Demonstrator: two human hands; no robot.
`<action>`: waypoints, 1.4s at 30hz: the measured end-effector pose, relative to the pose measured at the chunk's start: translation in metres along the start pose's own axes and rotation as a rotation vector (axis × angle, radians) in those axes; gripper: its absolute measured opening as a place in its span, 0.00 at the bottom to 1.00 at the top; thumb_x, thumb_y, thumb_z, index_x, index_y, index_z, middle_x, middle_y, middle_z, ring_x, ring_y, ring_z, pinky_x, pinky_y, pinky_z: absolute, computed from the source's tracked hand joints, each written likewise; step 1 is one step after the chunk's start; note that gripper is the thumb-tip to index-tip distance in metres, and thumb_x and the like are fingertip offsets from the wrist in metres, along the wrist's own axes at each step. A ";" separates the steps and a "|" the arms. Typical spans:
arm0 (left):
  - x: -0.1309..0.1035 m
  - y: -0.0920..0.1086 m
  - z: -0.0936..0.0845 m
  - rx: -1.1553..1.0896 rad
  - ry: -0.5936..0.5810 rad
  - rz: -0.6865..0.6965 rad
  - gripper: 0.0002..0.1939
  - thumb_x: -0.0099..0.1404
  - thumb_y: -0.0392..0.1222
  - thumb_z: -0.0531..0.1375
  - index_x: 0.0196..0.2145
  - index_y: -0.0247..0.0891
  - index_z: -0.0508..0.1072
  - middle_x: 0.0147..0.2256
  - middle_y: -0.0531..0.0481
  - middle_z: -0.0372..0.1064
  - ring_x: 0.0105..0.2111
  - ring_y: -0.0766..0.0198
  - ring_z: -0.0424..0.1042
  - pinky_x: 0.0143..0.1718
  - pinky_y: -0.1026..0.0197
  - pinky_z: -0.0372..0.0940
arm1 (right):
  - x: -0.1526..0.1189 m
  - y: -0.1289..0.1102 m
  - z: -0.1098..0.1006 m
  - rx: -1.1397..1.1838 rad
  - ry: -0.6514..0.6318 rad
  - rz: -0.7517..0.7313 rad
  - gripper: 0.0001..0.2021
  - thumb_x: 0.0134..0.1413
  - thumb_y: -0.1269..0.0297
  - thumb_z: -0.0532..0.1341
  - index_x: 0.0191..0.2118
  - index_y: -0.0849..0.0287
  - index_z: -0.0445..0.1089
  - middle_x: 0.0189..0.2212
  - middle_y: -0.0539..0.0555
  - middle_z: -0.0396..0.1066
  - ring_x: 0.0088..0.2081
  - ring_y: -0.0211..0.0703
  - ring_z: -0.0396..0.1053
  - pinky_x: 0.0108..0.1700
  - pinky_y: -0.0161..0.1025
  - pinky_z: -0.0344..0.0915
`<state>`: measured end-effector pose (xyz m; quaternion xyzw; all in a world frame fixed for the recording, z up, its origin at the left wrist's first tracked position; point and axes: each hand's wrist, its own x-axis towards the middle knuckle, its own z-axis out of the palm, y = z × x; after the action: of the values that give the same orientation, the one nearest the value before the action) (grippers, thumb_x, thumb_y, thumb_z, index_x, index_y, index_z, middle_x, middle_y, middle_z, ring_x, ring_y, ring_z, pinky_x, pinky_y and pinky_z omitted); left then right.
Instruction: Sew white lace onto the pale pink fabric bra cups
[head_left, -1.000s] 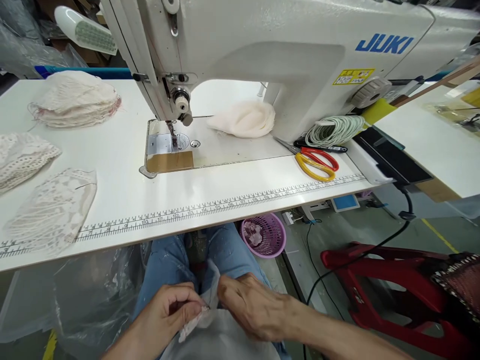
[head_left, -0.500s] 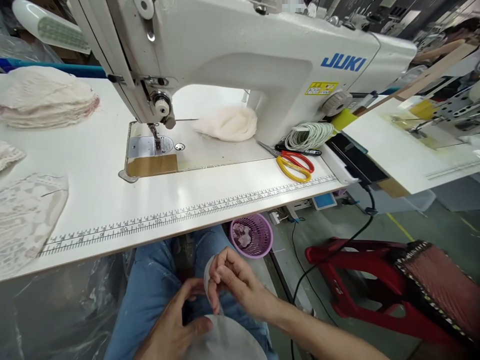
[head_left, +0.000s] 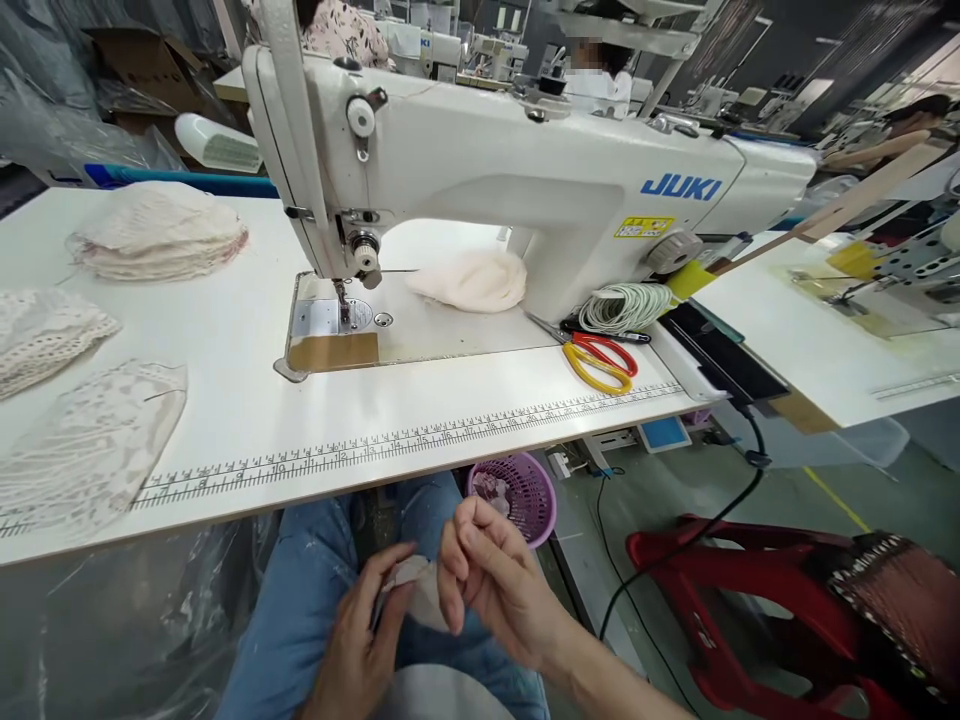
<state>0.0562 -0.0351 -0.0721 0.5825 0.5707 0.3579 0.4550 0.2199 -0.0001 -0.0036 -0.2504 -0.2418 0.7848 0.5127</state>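
Note:
Over my lap, my left hand [head_left: 364,630] pinches a small piece of white fabric [head_left: 424,592] between thumb and fingers. Just to its right is my right hand [head_left: 499,585], its thumb and fingers curled together beside the fabric's edge. Whatever those fingers hold, if anything, is too small or hidden to make out. Both hands are below the front edge of the sewing table [head_left: 247,430]. The white JUKI sewing machine [head_left: 480,150] stands above them, with a folded cream fabric piece [head_left: 476,282] lying under its arm.
Stacked cream fabric pieces [head_left: 157,235] and a lace piece [head_left: 97,440] lie on the left. Scissors [head_left: 600,362] and a coil of cord [head_left: 626,308] rest at the right. Below are a purple basket [head_left: 536,500], a red stool [head_left: 720,590] and a hanging black cable [head_left: 705,535].
My view has tilted up, showing more of the room behind. The left hand now has the fabric bunched between thumb and fingers; the right hand has drawn slightly away to the right.

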 end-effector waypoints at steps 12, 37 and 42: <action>0.016 0.052 -0.047 -0.132 -0.453 -0.120 0.16 0.64 0.51 0.54 0.30 0.40 0.76 0.32 0.48 0.64 0.32 0.61 0.67 0.31 0.66 0.61 | -0.014 -0.015 -0.007 -0.688 -0.125 0.056 0.11 0.65 0.57 0.49 0.33 0.57 0.53 0.20 0.43 0.53 0.20 0.30 0.52 0.22 0.31 0.49; 0.031 0.062 -0.065 -0.178 -0.488 -0.319 0.03 0.54 0.35 0.61 0.26 0.39 0.75 0.25 0.54 0.66 0.29 0.64 0.66 0.31 0.67 0.60 | 0.002 -0.027 0.015 -1.058 -0.294 0.027 0.09 0.65 0.59 0.46 0.34 0.56 0.53 0.24 0.46 0.53 0.24 0.34 0.51 0.27 0.33 0.51; 0.022 0.071 -0.075 0.007 -0.610 -0.241 0.06 0.56 0.40 0.62 0.24 0.41 0.78 0.24 0.55 0.58 0.26 0.66 0.61 0.29 0.68 0.56 | -0.006 -0.036 0.018 -1.480 -0.440 -0.067 0.06 0.64 0.66 0.45 0.34 0.56 0.54 0.23 0.46 0.55 0.22 0.35 0.49 0.26 0.33 0.48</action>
<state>0.0123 0.0005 0.0166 0.5927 0.4742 0.1082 0.6420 0.2350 0.0054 0.0336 -0.3587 -0.8074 0.4345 0.1751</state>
